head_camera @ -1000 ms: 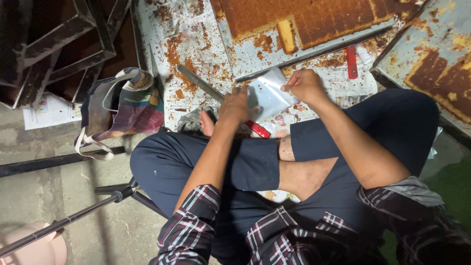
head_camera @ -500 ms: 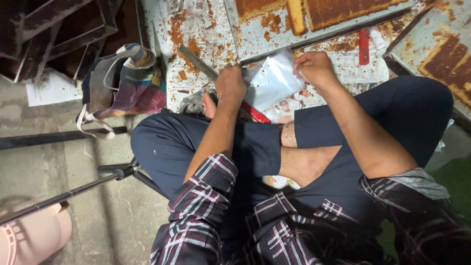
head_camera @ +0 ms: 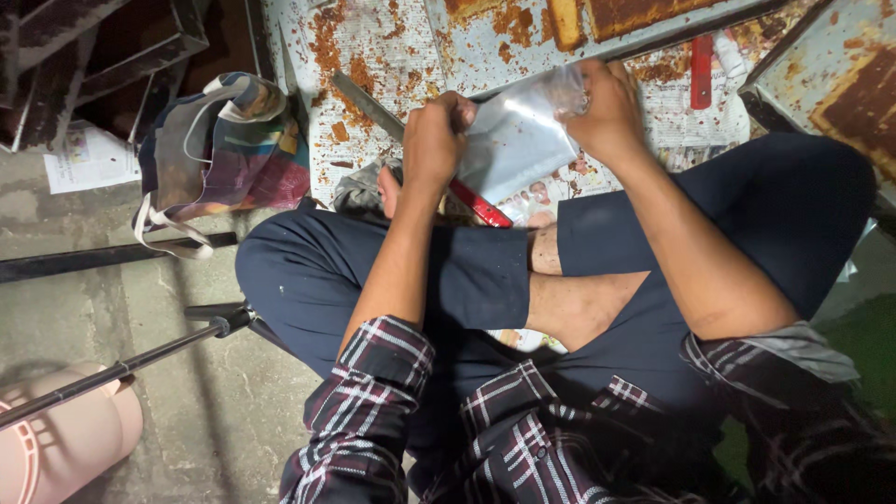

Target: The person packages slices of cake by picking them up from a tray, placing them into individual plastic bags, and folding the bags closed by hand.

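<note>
While both hands lifted the clear plastic bag (head_camera: 518,140) a little higher, the left hand (head_camera: 434,140) and right hand (head_camera: 607,107) pinched its 2 top corners tightly, fingers pressed together.

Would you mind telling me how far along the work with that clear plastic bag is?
Done: nothing visibly finished. In hand: the left hand and right hand both grip the clear plastic bag. Left: the scraper blade and red tool lie untouched on rust-flaked newspaper.
</note>
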